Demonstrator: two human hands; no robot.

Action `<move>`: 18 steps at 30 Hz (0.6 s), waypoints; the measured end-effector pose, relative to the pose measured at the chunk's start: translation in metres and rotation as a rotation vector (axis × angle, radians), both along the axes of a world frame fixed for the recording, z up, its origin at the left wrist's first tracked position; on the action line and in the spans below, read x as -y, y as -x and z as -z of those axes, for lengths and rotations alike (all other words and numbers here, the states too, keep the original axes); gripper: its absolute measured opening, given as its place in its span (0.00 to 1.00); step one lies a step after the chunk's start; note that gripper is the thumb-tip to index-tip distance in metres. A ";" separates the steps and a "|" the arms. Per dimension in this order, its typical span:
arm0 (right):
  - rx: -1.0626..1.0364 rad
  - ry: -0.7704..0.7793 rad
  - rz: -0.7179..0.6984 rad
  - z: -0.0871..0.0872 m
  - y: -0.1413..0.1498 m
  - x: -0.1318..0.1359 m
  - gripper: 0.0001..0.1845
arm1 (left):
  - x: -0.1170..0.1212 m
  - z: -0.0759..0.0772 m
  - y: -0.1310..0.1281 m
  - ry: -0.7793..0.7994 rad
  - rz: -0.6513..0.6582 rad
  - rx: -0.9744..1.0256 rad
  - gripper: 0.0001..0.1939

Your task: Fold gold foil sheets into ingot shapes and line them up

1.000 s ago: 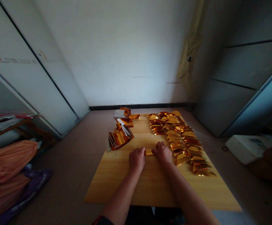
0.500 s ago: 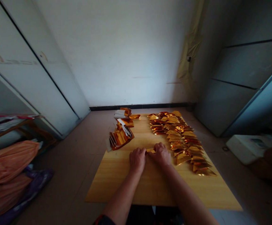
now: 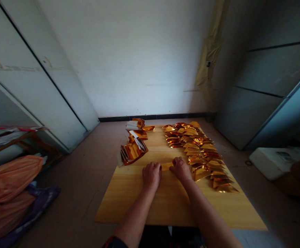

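Observation:
A small folded strip of gold foil paper point(image 3: 166, 166) lies between my hands, just over the wooden board. My left hand point(image 3: 152, 174) is closed on its left end, fingers bent and pressed together. At the other end, my right hand point(image 3: 180, 168) pinches the strip between thumb and fingers. Right of my right hand, many folded gold paper pieces point(image 3: 201, 151) lie in overlapping rows. Beyond my left hand sits a stack of gold foil sheets point(image 3: 133, 151) with pale backs. One folded gold piece point(image 3: 149, 128) rests near the board's far edge.
The wooden board point(image 3: 129, 203) stands before a white wall point(image 3: 144, 69). A pale cabinet point(image 3: 49, 82) is at left, with orange cloth point(image 3: 12, 179) on a low pile near it. A grey cabinet point(image 3: 258, 86) and a white box point(image 3: 271, 162) are at right.
My right hand has shifted slightly right along the strip, so more of the gold paper shows between my hands. My left hand stays nearly in place.

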State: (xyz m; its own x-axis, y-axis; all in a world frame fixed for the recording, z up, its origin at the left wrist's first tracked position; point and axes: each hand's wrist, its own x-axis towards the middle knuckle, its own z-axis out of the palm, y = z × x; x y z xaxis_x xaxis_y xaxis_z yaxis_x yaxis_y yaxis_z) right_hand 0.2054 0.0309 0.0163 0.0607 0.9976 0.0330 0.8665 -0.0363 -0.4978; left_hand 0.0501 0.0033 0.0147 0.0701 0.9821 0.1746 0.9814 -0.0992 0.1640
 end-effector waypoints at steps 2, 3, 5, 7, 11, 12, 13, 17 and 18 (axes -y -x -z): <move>-0.024 -0.022 -0.007 0.003 -0.005 -0.002 0.06 | 0.000 -0.002 0.001 -0.007 0.000 0.011 0.09; -0.032 -0.037 -0.012 0.004 -0.007 -0.003 0.06 | 0.001 -0.003 0.001 -0.005 0.002 0.014 0.09; -0.039 -0.054 -0.024 0.006 -0.010 -0.004 0.07 | 0.001 -0.004 0.003 0.003 0.009 0.015 0.09; -0.039 -0.046 -0.039 0.006 -0.011 -0.004 0.08 | 0.002 -0.004 0.005 0.010 0.018 0.011 0.10; -0.021 -0.011 -0.101 0.002 -0.009 -0.003 0.15 | 0.006 -0.003 0.008 0.011 0.028 0.017 0.14; -0.007 -0.008 -0.121 0.001 -0.008 -0.002 0.17 | 0.006 -0.002 0.008 0.013 0.024 0.024 0.15; 0.013 -0.006 -0.137 0.000 -0.007 -0.002 0.18 | 0.007 -0.002 0.009 0.015 0.016 0.034 0.15; 0.100 -0.013 -0.157 -0.002 -0.003 0.001 0.16 | 0.004 0.002 0.010 0.009 -0.034 0.081 0.15; 0.109 -0.019 -0.155 -0.002 -0.002 0.002 0.15 | 0.004 0.003 0.011 0.001 -0.039 0.096 0.17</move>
State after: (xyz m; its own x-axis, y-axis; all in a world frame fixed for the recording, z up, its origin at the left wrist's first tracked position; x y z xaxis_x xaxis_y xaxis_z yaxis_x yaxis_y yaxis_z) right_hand 0.2071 0.0291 0.0180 -0.0987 0.9939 0.0499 0.9100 0.1104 -0.3996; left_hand 0.0392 -0.0004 0.0113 0.0147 0.9840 0.1774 0.9643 -0.0609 0.2576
